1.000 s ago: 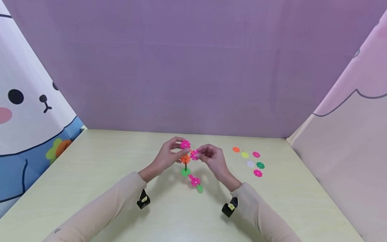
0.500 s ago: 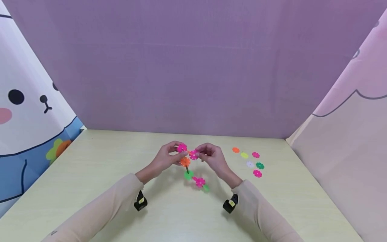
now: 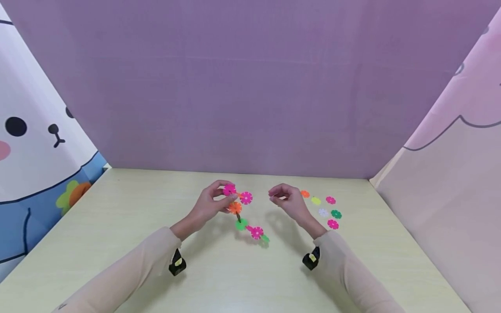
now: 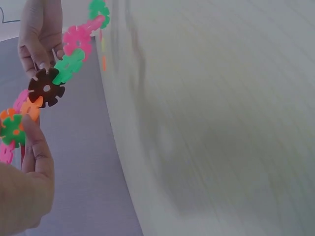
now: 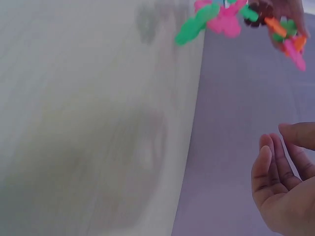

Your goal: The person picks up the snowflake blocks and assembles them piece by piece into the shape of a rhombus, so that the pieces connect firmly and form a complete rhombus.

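My left hand (image 3: 205,204) pinches the upper end of a chain of interlocking flower-shaped plastic discs (image 3: 235,208). Pink, orange, green and brown pieces show in it, slotted edge to edge. A pink disc (image 3: 246,198) sticks out at its right side, and the lower end slants down right over the table. In the left wrist view the thumb lies by a green disc (image 4: 12,130), with a brown disc (image 4: 46,88) farther along. My right hand (image 3: 291,202) is off to the right of the chain, fingers loosely bent, with nothing between them in the right wrist view.
Several loose flower discs lie on the table right of my right hand, among them orange (image 3: 305,194), yellow (image 3: 316,200), white (image 3: 323,212), dark green (image 3: 336,214) and pink (image 3: 332,224). A purple panel (image 3: 250,95) rises behind the pale wooden table (image 3: 250,278).
My right hand has let go of the pink disc at the chain's right side and moved right. The left hand, still holding the chain, has shifted slightly left.
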### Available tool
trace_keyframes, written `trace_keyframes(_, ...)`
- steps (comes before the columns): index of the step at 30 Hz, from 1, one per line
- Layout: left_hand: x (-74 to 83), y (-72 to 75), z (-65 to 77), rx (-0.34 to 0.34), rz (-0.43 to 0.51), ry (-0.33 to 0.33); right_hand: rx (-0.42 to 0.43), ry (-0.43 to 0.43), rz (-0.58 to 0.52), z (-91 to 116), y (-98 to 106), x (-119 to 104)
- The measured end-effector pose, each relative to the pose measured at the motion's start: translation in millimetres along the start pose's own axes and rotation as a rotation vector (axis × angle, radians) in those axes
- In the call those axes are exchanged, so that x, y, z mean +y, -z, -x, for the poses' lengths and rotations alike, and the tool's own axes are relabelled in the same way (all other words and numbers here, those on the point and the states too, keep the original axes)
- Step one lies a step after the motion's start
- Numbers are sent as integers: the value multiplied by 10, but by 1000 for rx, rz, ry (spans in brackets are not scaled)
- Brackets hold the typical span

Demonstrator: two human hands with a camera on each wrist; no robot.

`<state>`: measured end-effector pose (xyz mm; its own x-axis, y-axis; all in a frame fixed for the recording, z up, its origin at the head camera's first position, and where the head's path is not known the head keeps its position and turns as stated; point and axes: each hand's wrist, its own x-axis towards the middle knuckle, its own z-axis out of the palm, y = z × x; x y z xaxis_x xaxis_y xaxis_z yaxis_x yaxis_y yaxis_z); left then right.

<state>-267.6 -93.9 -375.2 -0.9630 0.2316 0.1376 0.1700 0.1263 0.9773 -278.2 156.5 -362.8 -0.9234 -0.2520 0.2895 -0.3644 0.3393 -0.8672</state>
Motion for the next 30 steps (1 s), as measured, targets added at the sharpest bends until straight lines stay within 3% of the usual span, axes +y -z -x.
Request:
trace_keyframes(5, -21, 37, 7, -7, -9, -31, 57, 24, 118, -101, 166, 349)
trace_keyframes(9, -23, 49, 8, -2, -13, -35, 93, 21, 206, -122, 307, 452)
trace_keyframes(18, -37, 57, 35, 3, -11, -32, 107, -83, 358, -181, 607, 765)
trace_keyframes(30, -31, 36, 74, -37, 14, -35, 13, -132, 500, -329, 799, 993)
